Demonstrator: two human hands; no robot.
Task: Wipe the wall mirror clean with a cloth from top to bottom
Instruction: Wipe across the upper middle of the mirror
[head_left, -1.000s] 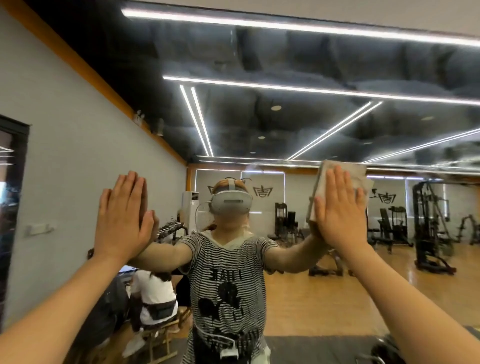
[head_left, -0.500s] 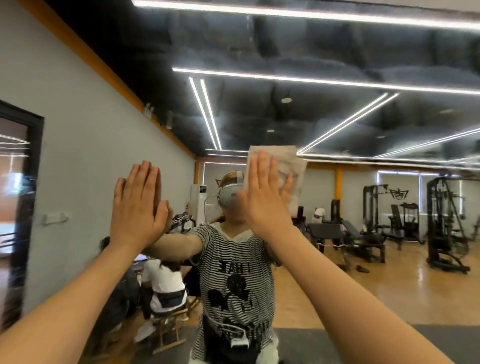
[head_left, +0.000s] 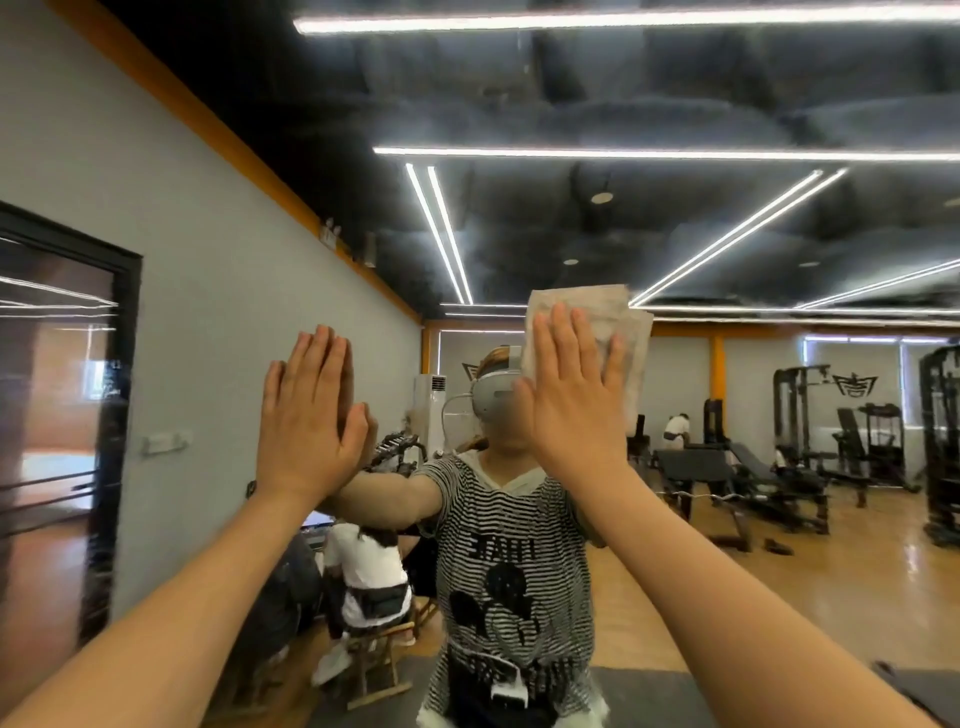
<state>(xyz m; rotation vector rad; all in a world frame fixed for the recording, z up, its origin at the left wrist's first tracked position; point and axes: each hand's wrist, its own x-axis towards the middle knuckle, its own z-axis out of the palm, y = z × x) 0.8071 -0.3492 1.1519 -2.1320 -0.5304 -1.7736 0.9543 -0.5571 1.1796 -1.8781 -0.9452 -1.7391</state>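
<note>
Grubby pale cloth (head_left: 615, 332) flat against wall mirror (head_left: 727, 218)

both hands flat on mirror (head_left: 727, 234): right hand (head_left: 569, 400) presses cloth (head_left: 597, 327), left hand (head_left: 306, 415) bare.

Wall mirror (head_left: 727, 234) carries the cloth (head_left: 626, 332), pressed flat on the glass; left hand (head_left: 306, 415) flat against it too.

Mirrored letters cross the reflected striped shirt (head_left: 511, 525) above its cartoon print (head_left: 496, 597); they are reversed and too blurred to read.
</note>
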